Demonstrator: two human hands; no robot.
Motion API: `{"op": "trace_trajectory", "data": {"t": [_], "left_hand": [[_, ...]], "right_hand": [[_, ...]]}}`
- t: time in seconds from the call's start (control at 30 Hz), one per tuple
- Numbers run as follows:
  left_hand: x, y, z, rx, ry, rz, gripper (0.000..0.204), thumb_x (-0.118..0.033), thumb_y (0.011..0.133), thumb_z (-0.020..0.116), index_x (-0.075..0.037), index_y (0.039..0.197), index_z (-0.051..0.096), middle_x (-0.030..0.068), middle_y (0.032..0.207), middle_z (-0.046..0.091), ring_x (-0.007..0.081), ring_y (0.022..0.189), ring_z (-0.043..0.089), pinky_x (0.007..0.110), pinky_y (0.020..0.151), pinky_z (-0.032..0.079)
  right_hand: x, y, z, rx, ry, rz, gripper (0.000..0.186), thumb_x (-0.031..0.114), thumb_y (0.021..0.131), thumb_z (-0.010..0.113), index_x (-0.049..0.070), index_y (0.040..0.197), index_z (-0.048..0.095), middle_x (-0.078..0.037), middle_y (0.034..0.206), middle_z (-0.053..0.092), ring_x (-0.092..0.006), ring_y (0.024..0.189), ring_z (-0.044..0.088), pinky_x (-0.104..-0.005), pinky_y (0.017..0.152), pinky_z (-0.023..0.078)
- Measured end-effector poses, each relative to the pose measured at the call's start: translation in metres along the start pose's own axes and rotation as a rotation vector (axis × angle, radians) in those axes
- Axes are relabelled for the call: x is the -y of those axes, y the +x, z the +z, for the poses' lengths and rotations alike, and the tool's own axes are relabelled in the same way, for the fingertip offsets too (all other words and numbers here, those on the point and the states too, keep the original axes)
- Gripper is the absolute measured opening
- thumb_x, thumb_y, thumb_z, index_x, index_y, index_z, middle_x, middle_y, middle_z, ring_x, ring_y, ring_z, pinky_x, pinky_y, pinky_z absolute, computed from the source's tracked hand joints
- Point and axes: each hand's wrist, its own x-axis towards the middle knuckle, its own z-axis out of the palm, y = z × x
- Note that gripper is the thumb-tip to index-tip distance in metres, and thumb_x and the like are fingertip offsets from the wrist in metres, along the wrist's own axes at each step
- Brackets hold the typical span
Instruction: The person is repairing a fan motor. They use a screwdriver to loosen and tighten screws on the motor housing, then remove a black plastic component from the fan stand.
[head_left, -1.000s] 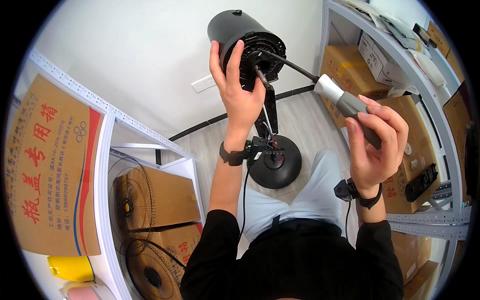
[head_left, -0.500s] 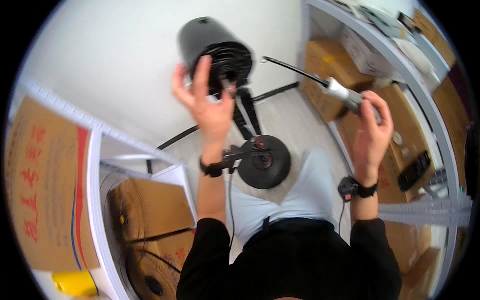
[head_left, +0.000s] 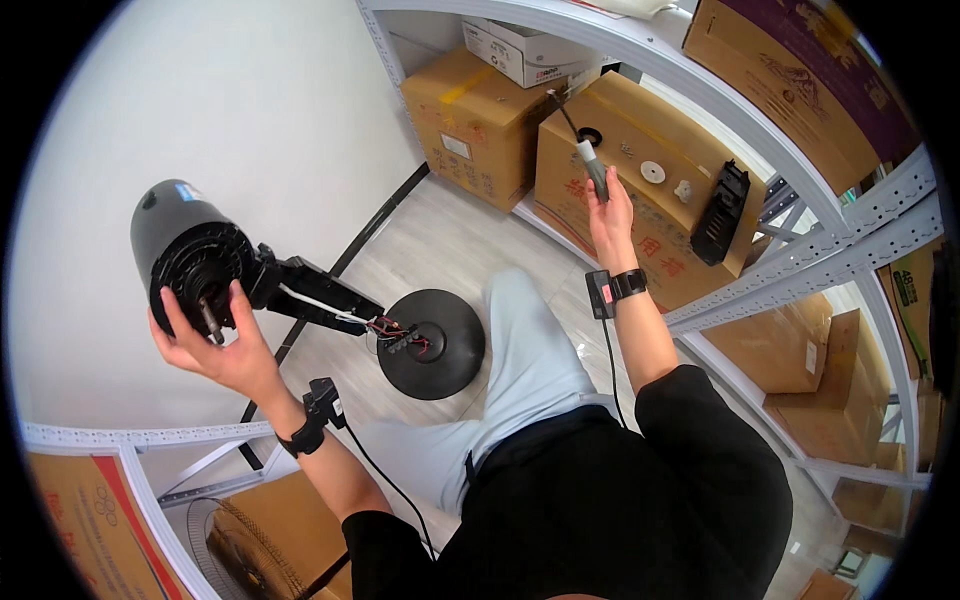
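The left hand's [head_left: 228,358] fingers grasp the lower rim of a dark grey, cylindrical, plastic-looking motor housing [head_left: 180,225], its open front turned toward them; a bare metal shaft [head_left: 211,320] juts out between thumb and fingers. The right hand's [head_left: 614,212] fingers are closed around the grey-and-white handle of a long screwdriver [head_left: 594,170], whose tip points away from them over a brown cardboard box [head_left: 640,108]. Ideally, the left fingers brace the rim without loading the shaft, while the right ones hold the tool lightly, its tip clear of the small parts. The housing is smooth outside, black and ribbed in front. Right of the left fingers, a slim black column [head_left: 320,292] with exposed wires runs to a round black base [head_left: 452,368]. Right of the right fingers lie a white disc [head_left: 652,172] and a long black slotted cover [head_left: 721,212].
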Motion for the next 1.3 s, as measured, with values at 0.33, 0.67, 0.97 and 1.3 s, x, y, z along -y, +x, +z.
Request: {"op": "trace_trajectory", "data": {"t": [0.33, 0.67, 0.97, 1.3], "left_hand": [[-0.002, 0.001, 0.000, 0.000, 0.088, -0.010, 0.067, -0.010, 0.082, 0.080, -0.019, 0.142, 0.052, 0.0214, 0.145, 0.030, 0.0337, 0.128, 0.046, 0.045, 0.102, 0.048], [0.000, -0.001, 0.001, 0.018, 0.038, -0.064, 0.069, -0.003, 0.082, 0.078, -0.014, 0.143, 0.050, 0.0210, 0.146, 0.028, 0.0341, 0.131, 0.044, 0.043, 0.104, 0.046], [0.005, -0.003, -0.001, 0.040, 0.021, -0.073, 0.071, -0.002, 0.082, 0.078, -0.013, 0.145, 0.048, 0.0214, 0.143, 0.029, 0.0331, 0.128, 0.046, 0.043, 0.103, 0.048], [0.007, -0.004, 0.000, 0.034, 0.023, -0.060, 0.071, -0.002, 0.082, 0.077, -0.011, 0.145, 0.046, 0.0210, 0.142, 0.029, 0.0331, 0.126, 0.047, 0.043, 0.103, 0.048]], "right_hand": [[-0.042, 0.077, -0.047, -0.113, 0.407, 0.260, 0.033, 0.026, 0.094, 0.068, 0.000, 0.109, 0.056, -0.014, 0.101, 0.064, -0.0234, 0.086, 0.067, -0.0248, 0.067, 0.059], [-0.106, 0.127, -0.014, -0.031, 0.223, 0.313, 0.027, 0.029, 0.096, 0.067, 0.006, 0.107, 0.060, -0.010, 0.098, 0.065, -0.0211, 0.087, 0.067, -0.0252, 0.062, 0.057], [-0.128, 0.167, -0.013, 0.047, 0.062, 0.253, 0.025, 0.025, 0.099, 0.063, 0.003, 0.109, 0.058, -0.014, 0.101, 0.065, -0.0187, 0.082, 0.063, -0.0246, 0.064, 0.056], [-0.131, 0.187, -0.015, -0.113, 0.043, 0.258, 0.027, 0.021, 0.096, 0.067, 0.000, 0.109, 0.058, -0.014, 0.098, 0.065, -0.0224, 0.081, 0.067, -0.0255, 0.063, 0.059]]}}
